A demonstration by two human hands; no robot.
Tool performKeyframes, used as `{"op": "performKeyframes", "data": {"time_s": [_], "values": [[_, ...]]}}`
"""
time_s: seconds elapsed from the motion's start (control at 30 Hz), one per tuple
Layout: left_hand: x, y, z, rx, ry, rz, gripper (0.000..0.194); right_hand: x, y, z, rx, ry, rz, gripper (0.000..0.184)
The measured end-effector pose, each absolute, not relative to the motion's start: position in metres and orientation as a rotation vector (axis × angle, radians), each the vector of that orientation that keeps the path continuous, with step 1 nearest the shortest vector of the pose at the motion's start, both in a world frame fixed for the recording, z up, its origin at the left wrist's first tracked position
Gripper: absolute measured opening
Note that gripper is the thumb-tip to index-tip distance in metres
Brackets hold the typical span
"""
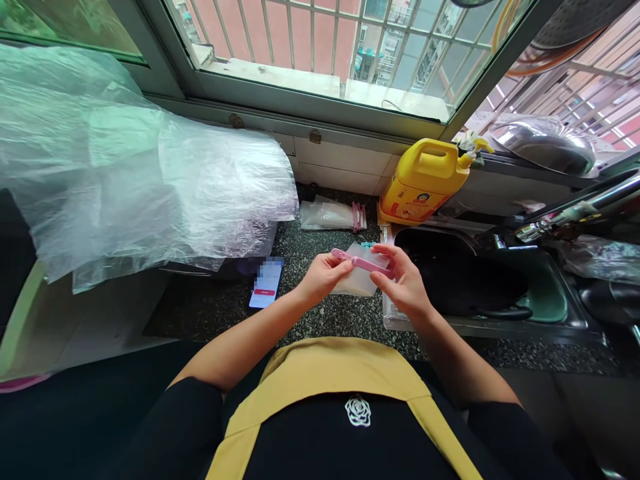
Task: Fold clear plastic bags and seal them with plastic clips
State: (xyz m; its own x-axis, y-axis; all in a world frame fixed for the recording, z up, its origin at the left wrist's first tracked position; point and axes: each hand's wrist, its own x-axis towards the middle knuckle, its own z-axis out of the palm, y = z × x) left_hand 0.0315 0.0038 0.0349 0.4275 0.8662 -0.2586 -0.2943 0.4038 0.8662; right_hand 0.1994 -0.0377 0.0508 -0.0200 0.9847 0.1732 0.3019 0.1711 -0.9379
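A slim pink bag clip point(367, 265) spans the space between my hands, slightly tilted. My left hand point(325, 275) pinches its left end between thumb and fingers. At its right end, the fingers of my right hand point(404, 283) are closed on it. Beneath it is a translucent plastic bag point(356, 285), partly covered by the clip and my fingers; I cannot tell whether the clip touches it. Small teal pieces point(369, 245) show just behind. Farther back on the counter lie flat clear bags point(327, 215) with several pink clips point(359, 217) at their right end.
A phone point(267, 283) lies left on the speckled counter point(310, 320). Plastic sheeting point(200, 180) covers the left side. A yellow pump jug point(425, 180) stands behind the sink point(550, 300), which holds a black pan point(465, 277). A clear tray point(395, 317) sits beside the sink.
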Motion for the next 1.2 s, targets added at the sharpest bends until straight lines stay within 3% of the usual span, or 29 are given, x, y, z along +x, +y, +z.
{"op": "performKeyframes", "data": {"time_s": [0.17, 0.7, 1.2], "values": [[0.031, 0.002, 0.036, 0.956, 0.802, 0.863, 0.051, 0.2, -0.033, 0.05, -1.307, -1.277, 1.292, 0.042], [0.024, 0.002, 0.032, 1.086, 0.712, 0.84, 0.044, 0.195, -0.033, 0.058, -1.355, -1.266, 1.19, 0.03], [0.028, -0.008, 0.036, 1.187, 0.835, 1.107, 0.038, 0.194, -0.033, 0.058, -1.441, -1.361, 1.104, 0.032]]}}
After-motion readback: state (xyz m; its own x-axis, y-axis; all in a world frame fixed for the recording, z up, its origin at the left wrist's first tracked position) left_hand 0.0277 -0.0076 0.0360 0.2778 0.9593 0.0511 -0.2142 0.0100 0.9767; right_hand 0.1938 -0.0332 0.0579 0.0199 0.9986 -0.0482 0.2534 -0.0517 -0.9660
